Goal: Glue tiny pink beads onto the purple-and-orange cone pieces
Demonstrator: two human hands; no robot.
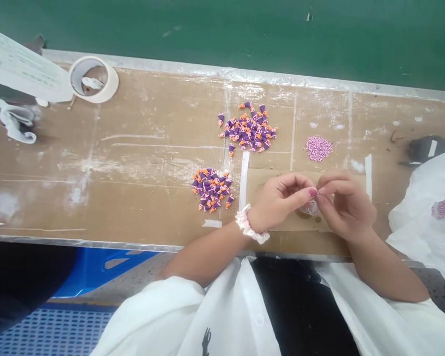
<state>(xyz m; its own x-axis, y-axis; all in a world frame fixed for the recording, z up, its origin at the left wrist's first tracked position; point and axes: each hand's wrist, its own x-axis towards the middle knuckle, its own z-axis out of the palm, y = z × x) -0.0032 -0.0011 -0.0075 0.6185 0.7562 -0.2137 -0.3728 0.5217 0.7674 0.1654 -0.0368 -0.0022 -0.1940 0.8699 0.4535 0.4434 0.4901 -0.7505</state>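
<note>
We look down on a long desk [96, 198] topped with worn brown board, streaked with white marks and strips of tape, and a green surface [222, 34] runs along its far edge. At the right, a crumpled white plastic bag [426, 217] with a pink patch on it lies over the desk. A printed paper sheet [22, 64] overhangs the far left corner, just beside a roll of masking tape [93, 79]. A flat cardboard sheet [267, 183] lies under both hands. Two heaps of small purple-and-orange charms sit on the desk: the far heap [247, 127] lies above the cardboard, and the near heap [211, 190] just left of it. A small mound of pink beads [319, 148] sits to the right of the far heap. Our left hand [278, 200], with a white-and-pink scrunchie [250, 225] on its wrist, and our right hand [346, 207] are curled, fingertips pinched together just above a small clear round container [309, 207] on the cardboard. Whatever they pinch is too small to tell.
</note>
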